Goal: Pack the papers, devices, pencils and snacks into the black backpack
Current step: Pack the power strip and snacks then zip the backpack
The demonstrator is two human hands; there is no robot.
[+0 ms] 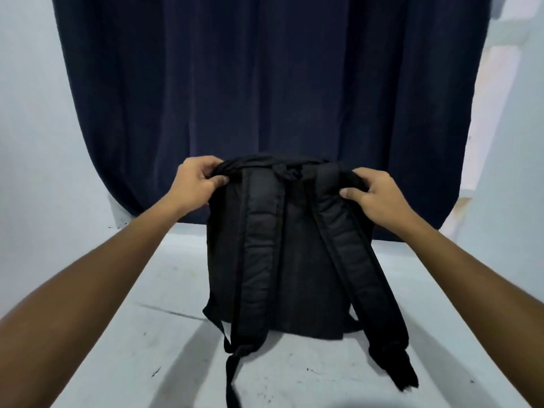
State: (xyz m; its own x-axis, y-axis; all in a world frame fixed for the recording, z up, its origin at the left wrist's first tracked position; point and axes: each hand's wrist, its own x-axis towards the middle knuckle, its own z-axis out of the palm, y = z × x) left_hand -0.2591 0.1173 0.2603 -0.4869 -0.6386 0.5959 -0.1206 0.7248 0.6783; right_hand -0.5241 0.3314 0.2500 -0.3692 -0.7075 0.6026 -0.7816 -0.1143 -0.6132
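Fingers (206, 172) on backpack (282, 260), curtain (265, 83) behind

Backpack (294, 254) matt black cloth; curtain (265, 83) navy cloth; table (147, 348) scuffed.

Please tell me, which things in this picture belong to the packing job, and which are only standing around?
Job:
black backpack, upright
left hand, gripping its top
right hand, gripping its top

Only around:
white table
dark curtain

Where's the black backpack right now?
In the head view, the black backpack stands centred on the white table, straps facing the camera, left hand and right hand gripping its top corners.
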